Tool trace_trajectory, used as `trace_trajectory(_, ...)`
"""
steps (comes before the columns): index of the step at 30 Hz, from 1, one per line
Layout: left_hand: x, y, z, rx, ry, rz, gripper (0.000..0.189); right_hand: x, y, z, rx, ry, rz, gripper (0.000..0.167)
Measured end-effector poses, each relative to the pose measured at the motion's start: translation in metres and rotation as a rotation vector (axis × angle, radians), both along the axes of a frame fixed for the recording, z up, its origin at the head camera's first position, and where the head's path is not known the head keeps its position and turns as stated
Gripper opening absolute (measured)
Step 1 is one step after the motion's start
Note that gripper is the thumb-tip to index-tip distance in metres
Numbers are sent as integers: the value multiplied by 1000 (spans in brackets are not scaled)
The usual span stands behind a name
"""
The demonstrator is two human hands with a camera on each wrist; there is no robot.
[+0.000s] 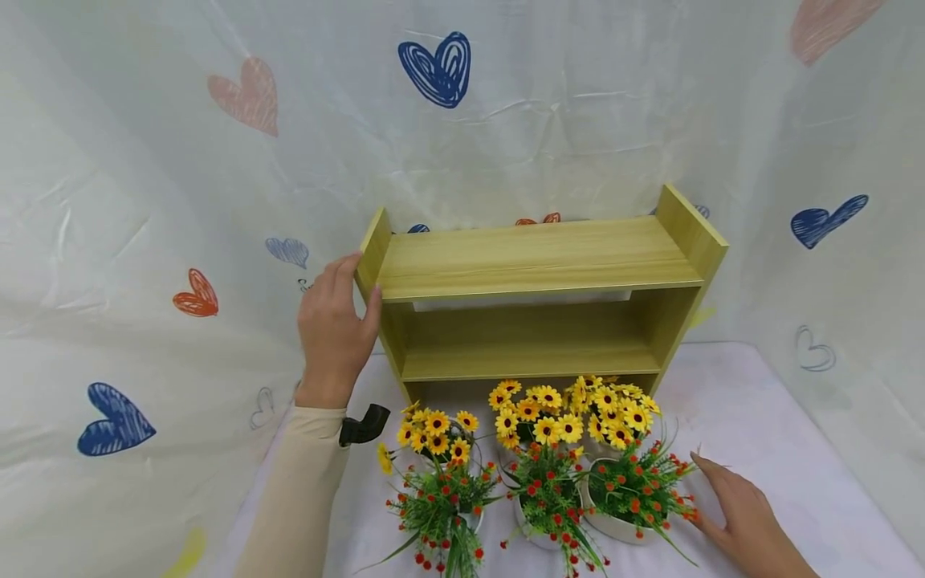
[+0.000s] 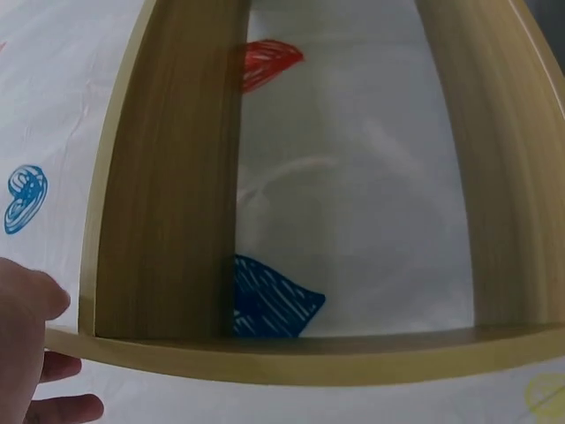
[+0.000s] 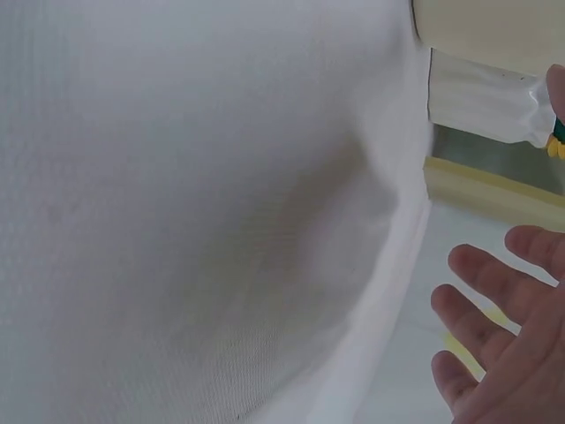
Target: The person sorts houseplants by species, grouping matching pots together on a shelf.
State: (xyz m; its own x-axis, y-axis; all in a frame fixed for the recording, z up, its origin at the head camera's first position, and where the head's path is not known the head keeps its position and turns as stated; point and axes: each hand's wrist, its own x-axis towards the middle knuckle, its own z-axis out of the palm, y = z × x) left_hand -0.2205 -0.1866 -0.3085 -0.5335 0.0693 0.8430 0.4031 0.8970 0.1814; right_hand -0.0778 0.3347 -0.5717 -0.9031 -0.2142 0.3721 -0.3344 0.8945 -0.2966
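A light wooden shelf (image 1: 535,258) with raised side panels stands at the back of the table. My left hand (image 1: 334,333) grips the upper part of its left side panel, thumb at the front edge and fingers on the outside. The left wrist view shows that thumb and fingertips (image 2: 66,410) on either side of the panel's edge. At the lower right, my right hand (image 1: 747,514) is beside a potted plant with red flowers (image 1: 636,498). In the right wrist view its fingers (image 3: 477,322) are spread and hold nothing.
Potted yellow flowers (image 1: 545,409) stand in a row before the shelf. Nearer me are more red-flowered pots, one in the middle (image 1: 545,498) and one at left (image 1: 444,510). A white cloth (image 1: 766,425) covers the table; a heart-printed curtain (image 1: 564,120) hangs behind.
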Motion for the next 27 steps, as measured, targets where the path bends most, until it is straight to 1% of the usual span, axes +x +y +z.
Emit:
trace_trajectory(2, -1, 2, -1, 25, 0, -18, 42, 0, 0, 1, -11, 7, 13, 74)
trace_trajectory(3, -1, 3, -1, 41, -3, -29, 41, 0, -1, 3, -12, -15, 9, 74)
trace_trajectory(7, 0, 6, -2, 123, -39, -94, 40, -1, -6, 11, -16, -181, -26, 77)
trace_trajectory(10, 1, 7, -4, 184, -71, -136, 40, -1, -10, 14, -36, -267, -40, 81)
trace_trajectory(14, 2, 8, -6, 245, -99, -156, 41, 2, -14, 15, -73, -289, -45, 79)
trace_trajectory(18, 2, 9, -8, 286, -103, -153, 40, 4, -17, 16, -105, -333, -56, 78)
trace_trajectory(23, 0, 10, -9, 305, -93, -148, 39, 9, -21, 14, -153, -396, -44, 81)
trace_trajectory(27, -1, 12, -9, 310, -87, -150, 39, 14, -27, 10, -194, -384, -3, 87)
